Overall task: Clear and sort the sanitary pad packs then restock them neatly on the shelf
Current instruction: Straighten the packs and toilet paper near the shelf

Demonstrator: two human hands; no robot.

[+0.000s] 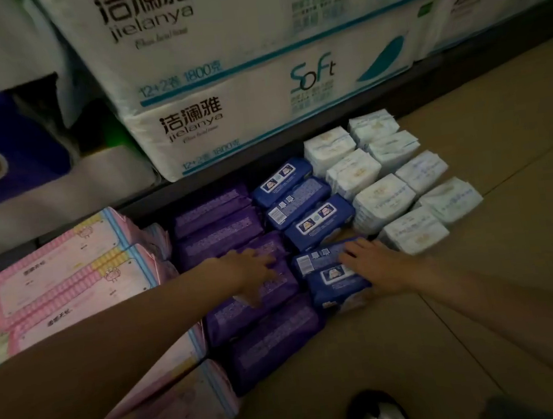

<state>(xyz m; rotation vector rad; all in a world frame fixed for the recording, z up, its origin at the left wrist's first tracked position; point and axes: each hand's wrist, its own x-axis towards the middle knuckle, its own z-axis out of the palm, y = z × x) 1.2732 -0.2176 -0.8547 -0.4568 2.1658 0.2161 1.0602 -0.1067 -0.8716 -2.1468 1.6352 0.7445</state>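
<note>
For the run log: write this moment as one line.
left hand: flat on purple packs | right hand: flat on blue packs | packs in colour rows on floor | restock not begun

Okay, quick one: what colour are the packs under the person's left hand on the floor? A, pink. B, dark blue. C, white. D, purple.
D: the left hand rests on the purple packs, while the right hand lies on the dark blue packs beside them.
</note>
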